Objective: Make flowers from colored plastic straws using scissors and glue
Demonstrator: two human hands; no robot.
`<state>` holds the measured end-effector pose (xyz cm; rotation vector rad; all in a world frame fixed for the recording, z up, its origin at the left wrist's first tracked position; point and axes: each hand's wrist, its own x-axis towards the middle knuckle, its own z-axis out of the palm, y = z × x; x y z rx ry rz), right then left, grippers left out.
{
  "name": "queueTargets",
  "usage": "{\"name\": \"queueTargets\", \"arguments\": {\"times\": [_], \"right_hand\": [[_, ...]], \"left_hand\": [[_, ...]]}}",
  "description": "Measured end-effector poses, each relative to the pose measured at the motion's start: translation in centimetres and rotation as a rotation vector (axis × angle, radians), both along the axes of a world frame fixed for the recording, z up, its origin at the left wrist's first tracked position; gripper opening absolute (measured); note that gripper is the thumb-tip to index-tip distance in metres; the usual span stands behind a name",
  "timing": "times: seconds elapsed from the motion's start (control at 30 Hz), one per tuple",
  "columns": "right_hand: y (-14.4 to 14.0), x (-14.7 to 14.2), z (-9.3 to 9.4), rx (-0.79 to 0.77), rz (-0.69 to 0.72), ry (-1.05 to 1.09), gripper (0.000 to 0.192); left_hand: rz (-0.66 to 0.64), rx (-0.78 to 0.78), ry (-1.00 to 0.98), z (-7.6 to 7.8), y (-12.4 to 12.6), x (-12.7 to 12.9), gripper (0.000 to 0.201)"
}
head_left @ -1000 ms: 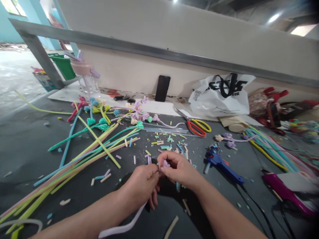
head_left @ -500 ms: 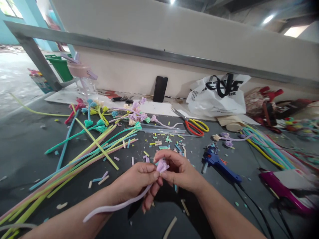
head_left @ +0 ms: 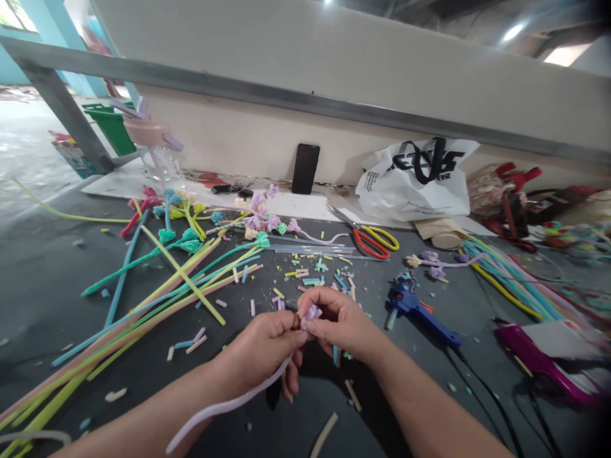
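Note:
Between my two hands is a lilac pipe cleaner flower [head_left: 311, 313], its long fuzzy stem [head_left: 229, 405] trailing down over my left forearm. My left hand [head_left: 270, 343] pinches the flower's base where the stem joins it. The thumb and forefinger of my right hand [head_left: 338, 324] are closed on the petals from the other side, partly hiding them. Around my hands, short cut pieces of coloured pipe cleaner [head_left: 312, 281] lie scattered on the dark table [head_left: 191, 394].
Long pipe cleaners [head_left: 143, 305] and finished flowers [head_left: 258, 213] lie on the left. Scissors [head_left: 370, 242] rest behind my hands. To the right are a blue glue gun [head_left: 424, 318] and a magenta tool [head_left: 548, 369]. A phone [head_left: 306, 168] leans on the wall beside a white bag [head_left: 415, 184].
My right fingers have shifted over the flower and now cover more of its petals. The stem's free end hangs slightly lower. The whole view has moved a little.

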<state>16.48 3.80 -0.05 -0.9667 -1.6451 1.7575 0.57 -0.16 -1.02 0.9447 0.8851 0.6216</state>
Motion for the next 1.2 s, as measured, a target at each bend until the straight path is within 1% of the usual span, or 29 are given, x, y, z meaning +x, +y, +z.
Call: {"name": "queueTargets", "arguments": {"times": [0.1, 0.23, 0.33, 0.4, 0.43, 0.5, 0.57, 0.67, 0.8, 0.97, 1.1, 1.2], "right_hand": [[0.0, 0.1, -0.2, -0.01, 0.022, 0.024, 0.013], [-0.1, 0.1, 0.1, -0.022, 0.055, 0.059, 0.015], [-0.3, 0.2, 0.7, -0.016, 0.101, 0.126, 0.029], [-0.3, 0.3, 1.1, -0.019, 0.118, 0.198, 0.042], [-0.3, 0.3, 1.2, -0.026, 0.114, 0.233, 0.045], [-0.3, 0.4, 1.1, -0.052, 0.092, 0.295, 0.044], [-0.2, 0.4, 0.8, -0.067, 0.063, 0.347, 0.039], [-0.3, 0.3, 0.3, -0.041, 0.036, 0.39, 0.036], [-0.6, -0.1, 0.0, 0.019, 0.035, 0.378, 0.036], [-0.7, -0.4, 0.1, 0.031, 0.008, 0.396, 0.03], [-0.5, -0.5, 0.0, 0.046, -0.031, 0.38, 0.026], [-0.3, -0.5, -0.2, 0.08, -0.072, 0.334, 0.025]], "left_hand": [[0.012, 0.028, 0.055, 0.0, -0.1, 0.0, 0.031], [0.023, 0.03, 0.018, -0.3, -0.1, -0.2, 0.032], [0.002, 0.021, -0.081, -0.3, 0.1, -0.5, 0.031], [-0.001, 0.003, -0.185, -0.3, 0.2, -0.7, 0.028], [0.002, -0.007, -0.239, -0.3, 0.2, -0.8, 0.026], [0.005, -0.016, -0.321, -0.3, 0.2, -1.0, 0.024], [-0.004, -0.016, -0.354, -0.5, 0.1, -1.1, 0.022], [-0.016, -0.008, -0.338, -0.6, 0.1, -1.2, 0.022], [-0.031, 0.003, -0.268, -0.7, 0.1, -0.9, 0.027], [0.07, 0.038, -0.171, -1.0, 0.0, -0.5, 0.031], [0.079, 0.045, -0.106, -1.0, -0.1, -0.1, 0.031], [0.099, 0.033, -0.101, -0.8, -0.1, 0.2, 0.029]]}}
